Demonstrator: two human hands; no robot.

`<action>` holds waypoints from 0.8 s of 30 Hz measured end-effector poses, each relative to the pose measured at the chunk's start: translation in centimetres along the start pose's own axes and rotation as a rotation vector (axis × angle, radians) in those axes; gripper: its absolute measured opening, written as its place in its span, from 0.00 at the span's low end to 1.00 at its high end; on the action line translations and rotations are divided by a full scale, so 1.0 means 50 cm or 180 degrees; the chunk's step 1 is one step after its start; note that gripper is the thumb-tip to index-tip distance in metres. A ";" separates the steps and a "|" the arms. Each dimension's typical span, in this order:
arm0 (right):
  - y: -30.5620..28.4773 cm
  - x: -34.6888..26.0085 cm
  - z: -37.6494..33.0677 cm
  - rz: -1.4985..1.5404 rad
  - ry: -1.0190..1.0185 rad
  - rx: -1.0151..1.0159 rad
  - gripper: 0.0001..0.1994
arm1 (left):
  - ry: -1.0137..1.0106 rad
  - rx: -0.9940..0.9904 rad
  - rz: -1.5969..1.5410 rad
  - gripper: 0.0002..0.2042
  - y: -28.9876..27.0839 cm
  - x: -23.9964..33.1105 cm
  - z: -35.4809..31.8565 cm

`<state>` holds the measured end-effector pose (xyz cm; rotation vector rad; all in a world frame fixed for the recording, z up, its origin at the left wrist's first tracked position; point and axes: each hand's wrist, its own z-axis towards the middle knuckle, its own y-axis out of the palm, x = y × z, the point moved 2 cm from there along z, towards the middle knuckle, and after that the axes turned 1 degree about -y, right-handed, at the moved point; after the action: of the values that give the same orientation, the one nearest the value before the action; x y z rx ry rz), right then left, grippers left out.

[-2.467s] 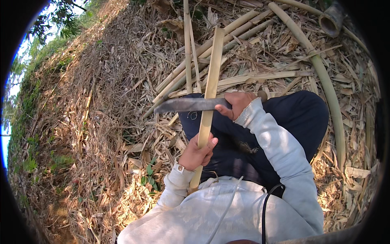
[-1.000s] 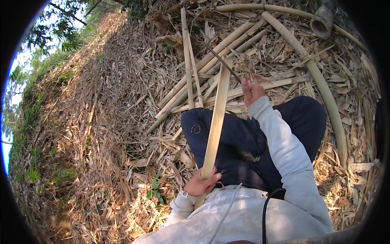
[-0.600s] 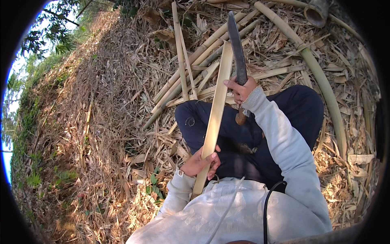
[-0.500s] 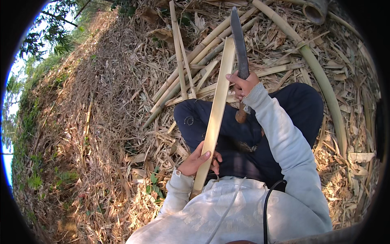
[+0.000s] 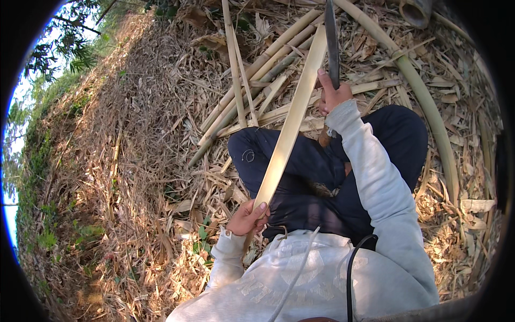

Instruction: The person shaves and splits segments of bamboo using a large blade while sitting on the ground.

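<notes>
A long, pale split bamboo strip point(image 5: 291, 124) slants up and to the right across my lap. My left hand point(image 5: 249, 217) grips it near its lower end, thumb on top of the inner face. In my right hand point(image 5: 335, 97) is a machete, held by its wooden handle point(image 5: 324, 138). Its dark blade point(image 5: 332, 48) points away from me, close along the right side of the strip's far end. My right thumb reaches toward the strip's edge; whether it touches, I cannot tell. Most of the handle is hidden by my fingers.
I sit cross-legged in dark trousers point(image 5: 394, 139) on ground strewn with dry bamboo litter point(image 5: 134, 161). Several bamboo poles point(image 5: 257, 72) lie ahead to the left. A curved green pole point(image 5: 421, 96) arcs along the right. A thick hollow bamboo piece point(image 5: 414, 13) lies at the far right.
The bamboo strip has moved away from me and its far end has tilted right. My right hand and the machete have shifted slightly right and farther out; my left hand has moved slightly nearer my body.
</notes>
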<state>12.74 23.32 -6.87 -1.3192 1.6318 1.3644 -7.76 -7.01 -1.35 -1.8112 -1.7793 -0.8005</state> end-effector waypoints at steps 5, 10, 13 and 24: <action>0.020 0.032 -0.013 -0.1644 -0.1046 -0.0626 0.34 | 0.0191 0.0202 -0.0627 0.24 0.052 0.100 0.054; 0.063 0.051 -0.090 -0.1731 -0.1686 -0.1165 0.30 | 0.0359 0.0272 -0.0836 0.26 0.047 0.182 0.129; 0.081 0.038 -0.128 -0.2241 -0.1370 -0.1587 0.30 | 0.0511 0.0458 -0.0814 0.24 0.035 0.224 0.137; 0.098 0.034 -0.164 -0.1939 -0.0895 -0.1475 0.24 | 0.2036 0.0781 -0.0747 0.16 -0.050 0.389 0.131</action>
<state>8.64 14.80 -4.62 -1.6160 0.6549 1.4836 -9.98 11.63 7.32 -1.0377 -1.5769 -1.0517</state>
